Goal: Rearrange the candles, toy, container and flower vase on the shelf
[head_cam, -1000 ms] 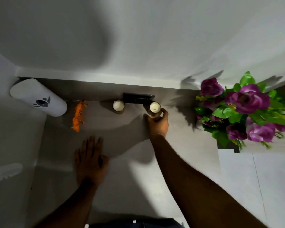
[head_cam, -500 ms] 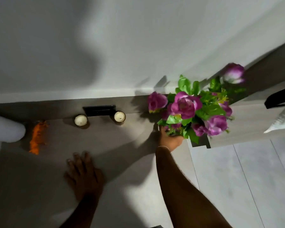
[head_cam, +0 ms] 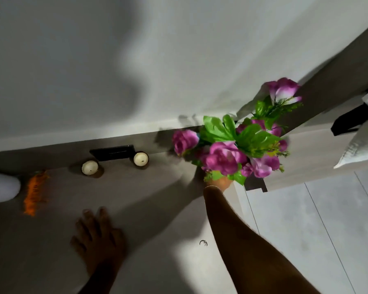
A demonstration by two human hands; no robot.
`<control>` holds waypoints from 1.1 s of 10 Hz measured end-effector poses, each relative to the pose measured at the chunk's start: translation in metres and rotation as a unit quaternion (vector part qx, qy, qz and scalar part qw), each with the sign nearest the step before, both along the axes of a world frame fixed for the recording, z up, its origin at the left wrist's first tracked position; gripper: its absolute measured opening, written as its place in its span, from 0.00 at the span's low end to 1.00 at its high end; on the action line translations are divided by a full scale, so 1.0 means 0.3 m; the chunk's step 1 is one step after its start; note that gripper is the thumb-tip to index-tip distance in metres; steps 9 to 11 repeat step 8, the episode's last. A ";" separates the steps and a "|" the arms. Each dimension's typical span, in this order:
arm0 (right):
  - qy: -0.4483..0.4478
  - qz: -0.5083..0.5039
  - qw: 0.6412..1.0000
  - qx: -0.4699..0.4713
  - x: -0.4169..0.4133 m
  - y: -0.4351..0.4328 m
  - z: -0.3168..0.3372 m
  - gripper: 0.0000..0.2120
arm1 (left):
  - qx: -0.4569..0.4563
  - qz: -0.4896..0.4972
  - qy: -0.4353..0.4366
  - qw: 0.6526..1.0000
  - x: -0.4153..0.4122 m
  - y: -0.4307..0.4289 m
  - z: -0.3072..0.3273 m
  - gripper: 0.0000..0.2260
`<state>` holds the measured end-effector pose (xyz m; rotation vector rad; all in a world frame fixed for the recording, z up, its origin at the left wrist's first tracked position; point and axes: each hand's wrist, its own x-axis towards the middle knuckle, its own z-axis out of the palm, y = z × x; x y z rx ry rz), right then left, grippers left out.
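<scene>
Purple flowers with green leaves (head_cam: 232, 151) fill the flower vase, whose body is hidden beneath the blooms at the shelf's right end. My right hand (head_cam: 218, 181) reaches under them and grips the vase. My left hand (head_cam: 98, 236) lies flat on the grey shelf (head_cam: 157, 219), fingers spread. Two white candles (head_cam: 90, 167) (head_cam: 141, 159) stand near the back edge, either side of a flat black object (head_cam: 113, 152). An orange fuzzy toy (head_cam: 34, 193) lies at the left. A white container (head_cam: 0, 188) lies on its side at the far left, partly cut off.
A white wall (head_cam: 136, 60) rises behind the shelf. A lower wooden surface (head_cam: 319, 153) with a white pillow (head_cam: 361, 149) and a black strap (head_cam: 351, 122) is at the right. Grey floor tiles (head_cam: 306, 230) lie below right.
My right hand let go of the right candle and moved right to grip the flower vase. The view shifted right, and my left hand stayed flat on the shelf.
</scene>
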<state>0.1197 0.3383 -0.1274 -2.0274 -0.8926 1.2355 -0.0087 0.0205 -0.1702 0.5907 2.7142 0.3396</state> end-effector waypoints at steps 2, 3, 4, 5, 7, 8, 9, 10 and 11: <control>-0.052 -0.007 0.998 0.030 -0.016 0.004 -0.007 0.13 | 0.000 -0.002 -0.007 1.000 -0.008 -0.003 -0.013 0.39; -0.042 0.003 0.999 0.030 -0.013 -0.004 -0.005 0.13 | -0.003 -0.004 -0.007 1.000 -0.013 -0.007 -0.031 0.37; -0.006 0.006 1.000 0.017 0.013 -0.011 -0.022 0.18 | -0.021 -0.018 -0.011 1.000 -0.014 -0.017 -0.040 0.36; -0.059 0.069 0.987 0.135 0.037 -0.084 -0.022 0.29 | -0.044 -0.018 -0.012 0.999 -0.020 -0.012 -0.026 0.37; -0.192 0.328 0.909 0.173 -0.008 -0.394 -0.072 0.25 | -0.108 -0.049 -0.096 0.988 -0.097 -0.045 0.070 0.35; -0.185 0.536 0.785 0.249 -0.129 -0.490 0.006 0.27 | -0.085 -0.106 -0.079 0.988 -0.151 -0.032 0.186 0.34; -0.185 0.536 0.785 0.249 -0.129 -0.490 0.006 0.27 | -0.085 -0.106 -0.079 0.988 -0.151 -0.032 0.186 0.34; -0.185 0.536 0.785 0.249 -0.129 -0.490 0.006 0.27 | -0.085 -0.106 -0.079 0.988 -0.151 -0.032 0.186 0.34; -0.185 0.536 0.785 0.249 -0.129 -0.490 0.006 0.27 | -0.085 -0.106 -0.079 0.988 -0.151 -0.032 0.186 0.34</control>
